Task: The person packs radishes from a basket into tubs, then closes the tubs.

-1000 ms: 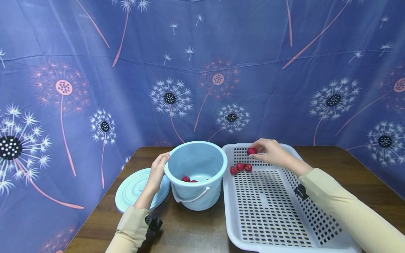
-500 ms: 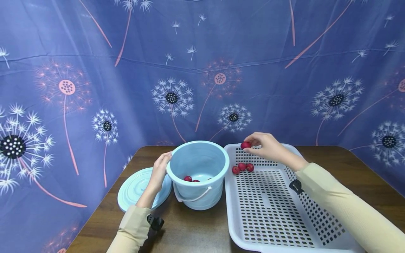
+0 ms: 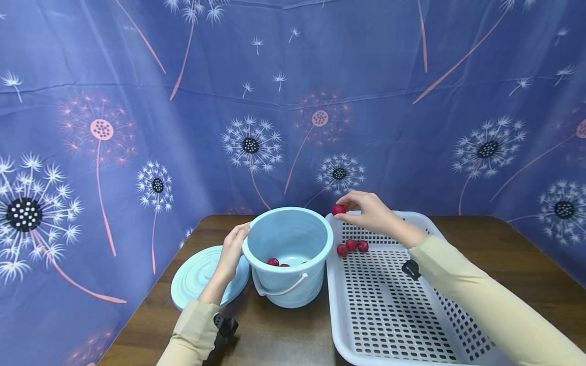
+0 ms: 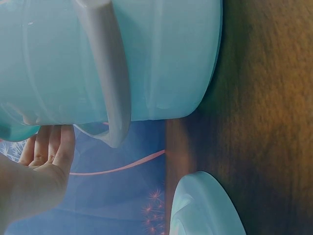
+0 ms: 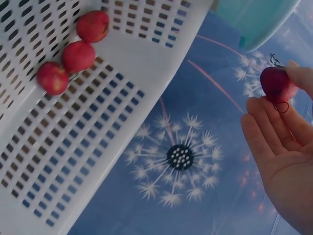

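My right hand pinches a red radish between thumb and fingertips, above the back left corner of the white basket. A thin curling root shows on this held radish in the right wrist view. Three more radishes lie together inside the basket, near its left wall. To the left stands a light blue bucket with several radishes at its bottom, partly hidden by the near wall. My left hand touches the bucket's left side by the rim with extended fingers.
Left of the bucket, a light blue lid lies on the wooden table, partly behind my left forearm. The bucket's handle hangs down in front. A blue dandelion-patterned cloth hangs behind the table.
My right hand has lifted the pinched radish a little and carried it left, from over the basket to near its back left corner. The left hand stays at the bucket.
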A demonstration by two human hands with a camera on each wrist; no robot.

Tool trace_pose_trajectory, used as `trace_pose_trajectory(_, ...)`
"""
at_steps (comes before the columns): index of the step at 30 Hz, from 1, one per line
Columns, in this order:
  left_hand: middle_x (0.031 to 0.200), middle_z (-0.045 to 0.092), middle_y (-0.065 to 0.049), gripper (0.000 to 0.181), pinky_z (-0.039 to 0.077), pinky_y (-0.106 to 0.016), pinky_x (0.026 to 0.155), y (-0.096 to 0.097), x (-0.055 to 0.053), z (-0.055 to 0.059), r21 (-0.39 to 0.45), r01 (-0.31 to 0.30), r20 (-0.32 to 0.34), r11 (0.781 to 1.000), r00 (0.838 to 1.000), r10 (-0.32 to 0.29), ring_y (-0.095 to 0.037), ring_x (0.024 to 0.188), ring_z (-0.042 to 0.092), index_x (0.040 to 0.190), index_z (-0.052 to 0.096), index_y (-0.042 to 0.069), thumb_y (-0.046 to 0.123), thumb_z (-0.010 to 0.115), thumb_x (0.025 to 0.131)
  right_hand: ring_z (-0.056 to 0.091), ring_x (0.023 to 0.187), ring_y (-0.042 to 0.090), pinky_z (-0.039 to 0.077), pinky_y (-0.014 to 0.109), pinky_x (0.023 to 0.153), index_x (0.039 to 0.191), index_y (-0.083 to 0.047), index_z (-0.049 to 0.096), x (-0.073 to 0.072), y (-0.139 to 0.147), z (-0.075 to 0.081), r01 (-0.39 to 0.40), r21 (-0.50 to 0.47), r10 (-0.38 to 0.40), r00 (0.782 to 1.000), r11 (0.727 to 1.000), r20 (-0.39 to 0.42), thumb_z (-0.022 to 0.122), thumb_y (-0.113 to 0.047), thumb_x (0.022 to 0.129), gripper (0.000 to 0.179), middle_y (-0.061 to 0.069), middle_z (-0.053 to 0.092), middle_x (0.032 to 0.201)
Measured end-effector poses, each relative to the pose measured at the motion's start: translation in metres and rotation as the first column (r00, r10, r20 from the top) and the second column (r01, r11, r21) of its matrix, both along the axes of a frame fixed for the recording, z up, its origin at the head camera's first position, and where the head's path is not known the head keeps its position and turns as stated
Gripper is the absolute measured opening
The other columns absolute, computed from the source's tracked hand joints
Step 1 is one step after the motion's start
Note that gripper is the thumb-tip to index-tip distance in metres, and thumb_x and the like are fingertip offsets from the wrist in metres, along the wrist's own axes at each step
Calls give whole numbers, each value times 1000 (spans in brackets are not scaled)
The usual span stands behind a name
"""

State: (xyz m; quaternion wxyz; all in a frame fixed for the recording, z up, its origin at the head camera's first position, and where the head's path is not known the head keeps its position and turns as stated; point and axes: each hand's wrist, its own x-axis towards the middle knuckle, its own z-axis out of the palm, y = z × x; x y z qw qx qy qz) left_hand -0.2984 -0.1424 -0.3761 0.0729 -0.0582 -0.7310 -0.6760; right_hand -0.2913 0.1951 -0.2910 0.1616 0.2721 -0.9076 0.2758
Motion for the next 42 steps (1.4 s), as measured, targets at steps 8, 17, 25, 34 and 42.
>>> trace_pose_trajectory(8,129,55,-14,38,46,-26,85,0,1,0,8,2,-3,1000,1000,-2,-17,109,54,124,53,1,26,42,98,65,90,18,53,36,81,105,-9,66,-3,-23,-1,-58,-18,58,998,998,-26,73,-29,81,32,3,66,96)
trace_pose_trajectory(17,128,55,-14,39,46,-29,87,0,1,-2,8,1,-19,1000,1000,-1,-14,106,55,125,53,1,28,42,98,66,88,16,53,34,81,106,-7,66,-5,-47,2,-114,-17,114,993,993,-11,73,-24,82,30,3,66,95)
trace_pose_trajectory(25,128,55,-15,40,47,-34,90,1,2,-1,7,-6,-19,1000,1000,6,-22,112,54,123,54,0,29,44,98,64,87,18,53,35,79,105,-8,66,-9,-68,-1,-188,-4,187,982,982,-38,72,-23,82,29,3,64,94)
trace_pose_trajectory(34,125,56,-16,39,47,-39,91,0,3,0,-8,-26,-18,1000,999,26,-23,111,55,122,55,1,29,43,98,63,89,15,53,31,81,105,-8,66,-15,-84,-8,-245,-8,245,970,970,-9,71,-22,83,27,3,65,96)
trace_pose_trajectory(42,127,56,-15,40,45,-42,95,0,2,1,-2,5,-15,1000,1000,-5,-27,115,54,125,53,2,31,42,98,64,89,14,53,36,82,105,-8,66,-24,-98,-15,-285,-3,285,958,958,26,71,-23,84,27,3,64,97)
